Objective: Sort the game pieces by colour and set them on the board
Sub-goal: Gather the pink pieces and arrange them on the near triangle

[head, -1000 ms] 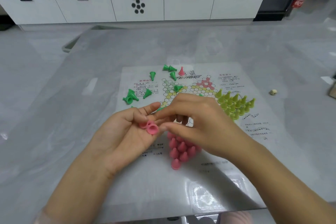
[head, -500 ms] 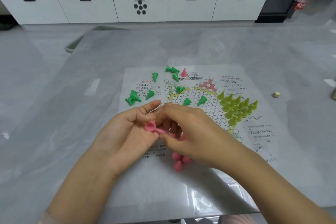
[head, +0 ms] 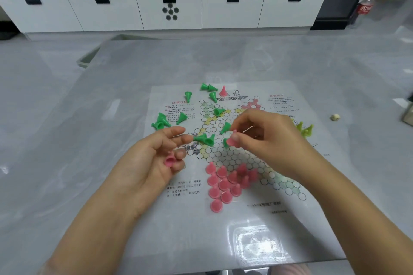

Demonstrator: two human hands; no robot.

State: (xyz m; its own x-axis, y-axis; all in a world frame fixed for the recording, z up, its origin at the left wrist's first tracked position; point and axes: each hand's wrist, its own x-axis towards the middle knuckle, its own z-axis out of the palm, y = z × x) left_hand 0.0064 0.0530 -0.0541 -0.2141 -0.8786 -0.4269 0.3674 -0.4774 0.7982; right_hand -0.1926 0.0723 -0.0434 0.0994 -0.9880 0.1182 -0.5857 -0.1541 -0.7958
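While the right hand point(head: 266, 138) is pinching a pink piece point(head: 234, 139) between thumb and fingertip above the board point(head: 290, 219), the left hand point(head: 154, 163) is cradling another pink piece point(head: 169, 161) in its curled fingers. Below them, a pink cluster point(head: 225, 183) is standing on the board's near corner; green pieces point(head: 182, 117) are lying scattered at the far left, yellow-green ones point(head: 305, 128) are peeking out beyond the right hand, all on the desk point(head: 67, 140).

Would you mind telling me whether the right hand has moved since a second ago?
Yes. The right hand, pinching a pink piece, has lifted away from the left hand toward the far side of the board.
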